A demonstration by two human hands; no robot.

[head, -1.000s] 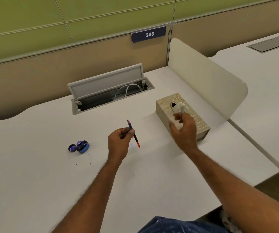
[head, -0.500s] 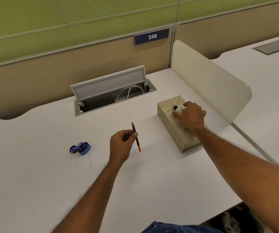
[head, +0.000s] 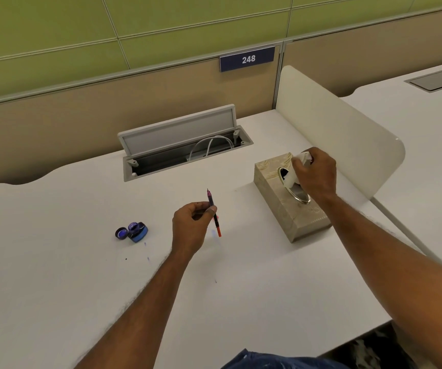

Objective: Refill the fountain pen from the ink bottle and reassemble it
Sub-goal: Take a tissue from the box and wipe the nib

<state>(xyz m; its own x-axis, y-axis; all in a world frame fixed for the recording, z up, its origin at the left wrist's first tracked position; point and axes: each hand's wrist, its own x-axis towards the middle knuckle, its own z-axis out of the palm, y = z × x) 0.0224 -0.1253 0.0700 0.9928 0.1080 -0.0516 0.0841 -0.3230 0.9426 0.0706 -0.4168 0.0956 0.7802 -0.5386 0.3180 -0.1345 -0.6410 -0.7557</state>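
Observation:
My left hand (head: 191, 229) pinches a thin fountain pen section (head: 213, 213) above the desk, nib end pointing away, red end toward me. My right hand (head: 317, 174) is over the beige tissue box (head: 283, 209) and grips a white tissue (head: 295, 171) that sticks up out of the box's oval slot. The open blue ink bottle (head: 137, 230) stands to the left on the white desk (head: 54, 275), with its cap (head: 121, 233) lying beside it.
An open cable hatch (head: 180, 145) with a raised lid and white cables sits at the back of the desk. A cream divider panel (head: 334, 123) stands right of the tissue box. Small ink spots (head: 146, 249) mark the desk near the bottle.
My right hand reached onto the tissue box, closed on a tissue and now lifts it out of the slot. My left hand kept the pen section almost still.

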